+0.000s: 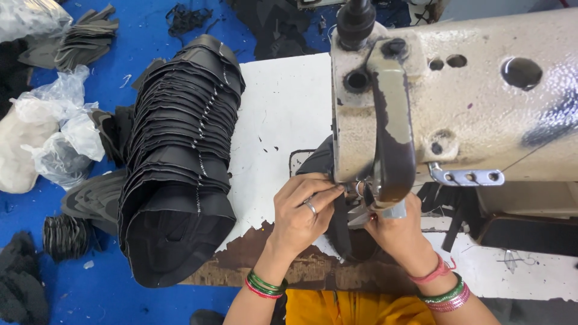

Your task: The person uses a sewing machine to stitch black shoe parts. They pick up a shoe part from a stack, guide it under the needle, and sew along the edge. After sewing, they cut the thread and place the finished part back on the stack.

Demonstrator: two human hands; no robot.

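Both hands, left hand [301, 210] and right hand [394, 232], pinch soft black fabric piece [322, 159] under chipped cream sewing machine [457, 96].

Crumpled clear plastic bags [57, 129], far left

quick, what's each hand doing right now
Left hand: closed, pinching the black piece at the sewing machine.
Right hand: on the same black piece under the machine head; grip cannot be told.

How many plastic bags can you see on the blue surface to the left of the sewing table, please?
3: a clear bag in the top left corner, a crumpled clear bag at mid left, and a whitish bag at the left edge. More may lie out of frame.
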